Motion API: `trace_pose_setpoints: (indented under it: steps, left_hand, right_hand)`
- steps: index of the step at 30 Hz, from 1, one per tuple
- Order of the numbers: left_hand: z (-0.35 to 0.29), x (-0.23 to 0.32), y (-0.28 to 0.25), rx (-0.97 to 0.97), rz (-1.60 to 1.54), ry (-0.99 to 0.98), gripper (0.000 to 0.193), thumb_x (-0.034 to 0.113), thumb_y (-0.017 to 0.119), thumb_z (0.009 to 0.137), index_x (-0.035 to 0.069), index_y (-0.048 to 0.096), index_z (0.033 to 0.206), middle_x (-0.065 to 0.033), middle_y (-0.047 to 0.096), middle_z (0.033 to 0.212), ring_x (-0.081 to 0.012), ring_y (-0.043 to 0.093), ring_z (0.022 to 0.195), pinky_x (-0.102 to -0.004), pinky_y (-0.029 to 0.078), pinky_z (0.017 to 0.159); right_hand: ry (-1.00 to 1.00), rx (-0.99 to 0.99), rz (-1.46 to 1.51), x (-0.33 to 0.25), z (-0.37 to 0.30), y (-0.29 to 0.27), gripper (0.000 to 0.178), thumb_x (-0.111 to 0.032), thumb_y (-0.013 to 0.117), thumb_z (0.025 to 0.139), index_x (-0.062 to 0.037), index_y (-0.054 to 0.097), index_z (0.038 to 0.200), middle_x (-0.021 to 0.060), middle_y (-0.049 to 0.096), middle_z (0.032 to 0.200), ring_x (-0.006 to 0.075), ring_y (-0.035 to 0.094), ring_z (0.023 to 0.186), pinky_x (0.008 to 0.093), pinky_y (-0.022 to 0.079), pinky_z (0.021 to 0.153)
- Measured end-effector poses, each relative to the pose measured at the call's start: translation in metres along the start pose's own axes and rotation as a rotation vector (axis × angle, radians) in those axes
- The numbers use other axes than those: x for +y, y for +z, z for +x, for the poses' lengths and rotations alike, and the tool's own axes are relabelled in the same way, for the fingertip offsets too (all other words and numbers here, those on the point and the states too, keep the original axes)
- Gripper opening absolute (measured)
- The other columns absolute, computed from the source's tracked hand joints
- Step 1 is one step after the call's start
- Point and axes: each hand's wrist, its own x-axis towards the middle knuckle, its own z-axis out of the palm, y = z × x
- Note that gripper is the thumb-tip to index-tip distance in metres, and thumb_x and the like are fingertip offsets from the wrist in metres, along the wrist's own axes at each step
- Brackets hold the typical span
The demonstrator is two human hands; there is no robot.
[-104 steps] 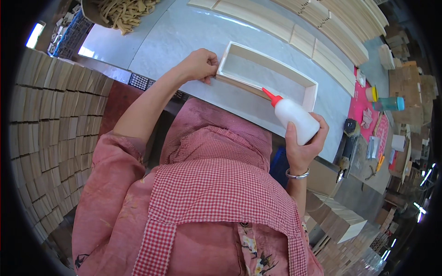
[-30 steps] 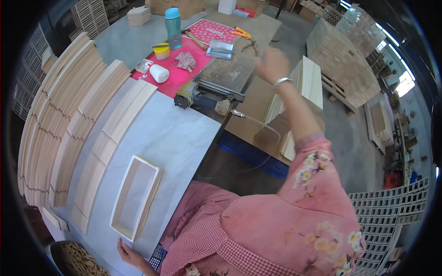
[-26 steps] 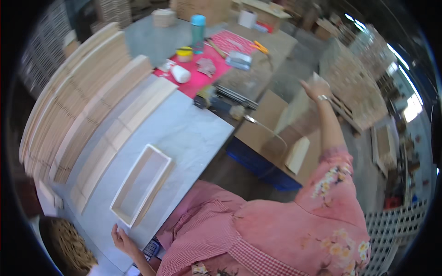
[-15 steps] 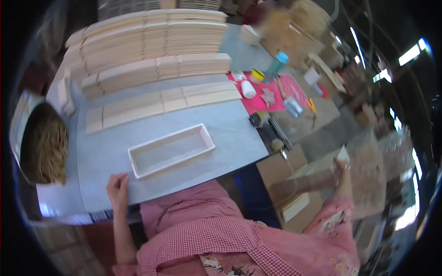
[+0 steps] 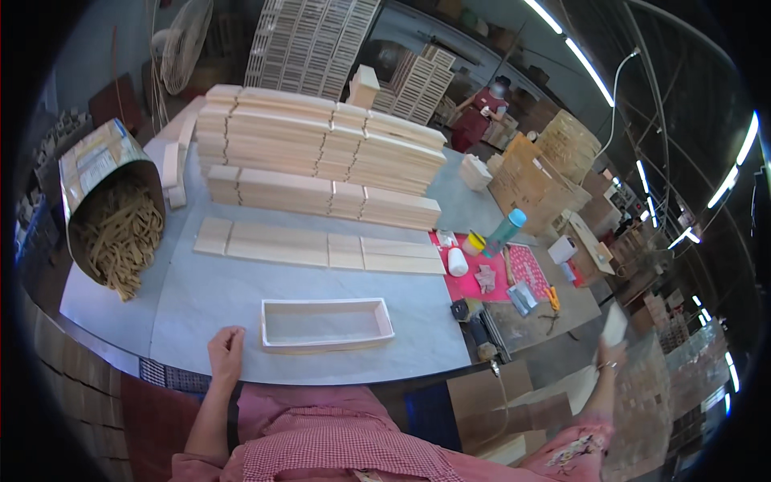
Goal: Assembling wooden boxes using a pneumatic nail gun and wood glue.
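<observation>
A shallow rectangular wooden frame [image 5: 328, 348] with pale edges lies on the grey tabletop in front of me; the table surface shows through its middle. Left of it, near the table's front edge, my left hand [image 5: 226, 353] is closed in a loose fist, apart from the frame, with nothing visible in it. My right hand [image 5: 612, 353] is stretched out far to the right, beyond the table, gripping a flat pale wooden board [image 5: 614, 325] that points upward. Behind the frame lies a row of flat, jointed wooden strips [image 5: 289, 247].
Stacked jointed wooden strips [image 5: 321, 149] line the table's back. A sack [image 5: 100, 165] of tan bands [image 5: 124, 233] stands left. On the right are a pink mat [image 5: 474, 281], teal bottle [image 5: 504, 233], white spool [image 5: 457, 262] and a tool [image 5: 484, 337]. A person [image 5: 482, 112] stands beyond.
The view has levelled and shifted, showing more of the room behind the table. My right hand still holds the board, which now stands more upright. My left hand stays closed beside the frame.
</observation>
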Motion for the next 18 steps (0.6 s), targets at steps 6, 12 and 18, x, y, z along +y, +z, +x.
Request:
trace_pose_setpoints:
  steps: [6, 12, 18]
  left_hand:
    - [0.000, -0.004, 0.011, 0.067, 0.284, 0.344, 0.005, 0.003, 0.061, 0.089, -0.001, 0.064, 0.088, -0.0094, 0.059, 0.078, -0.0208, 0.051, 0.065, -0.0314, 0.045, 0.063]
    - [-0.002, -0.002, 0.015, 0.141, 0.408, 0.442, 0.002, 0.002, 0.060, 0.086, 0.000, 0.060, 0.086, -0.0136, 0.056, 0.079, -0.0302, 0.052, 0.069, -0.0381, 0.045, 0.067]
    - [0.002, -0.019, 0.016, 0.131, 0.454, 0.509, 0.004, 0.003, 0.060, 0.087, 0.000, 0.060, 0.085, -0.0144, 0.058, 0.080, -0.0309, 0.054, 0.070, -0.0394, 0.046, 0.068]
  right_hand:
    - [-0.356, 0.313, 0.488, -0.152, -0.027, -0.046, 0.060, -0.052, 0.070, 0.084, 0.0001, 0.059, 0.112, 0.0205, 0.068, 0.096, 0.0387, 0.067, 0.085, 0.0476, 0.053, 0.074]
    - [-0.679, -0.412, 0.766, -0.224, -0.262, 0.010, 0.075, -0.022, 0.083, 0.069, -0.0016, 0.051, 0.134, 0.0188, 0.061, 0.120, 0.0349, 0.061, 0.106, 0.0430, 0.048, 0.094]
    - [-0.702, -0.275, 1.103, -0.204, -0.373, 0.056, 0.082, -0.027, 0.084, 0.070, 0.0001, 0.046, 0.137, 0.0201, 0.058, 0.123, 0.0375, 0.056, 0.110, 0.0437, 0.045, 0.098]
